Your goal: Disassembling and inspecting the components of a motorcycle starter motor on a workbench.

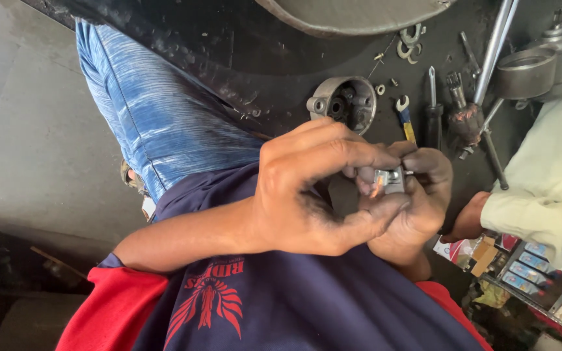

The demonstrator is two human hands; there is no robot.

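— Where does your work stand?
— Your left hand (307,188) and right hand (421,198) both pinch the small metal part (390,179) above the dark worktop (261,71), near its round housing (345,101).
— Next?
— You're likely mid-fitting; steady, fine fingertip turning.

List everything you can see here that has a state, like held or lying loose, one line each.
small metal part: held between the fingers of both hands.
left hand: closed on the small metal part.
right hand: gripping the small metal part from the other side.
round metal housing: lying on the dark surface, open side up.
spanner: lying loose.
screwdriver: lying loose.
washers: scattered, loose.
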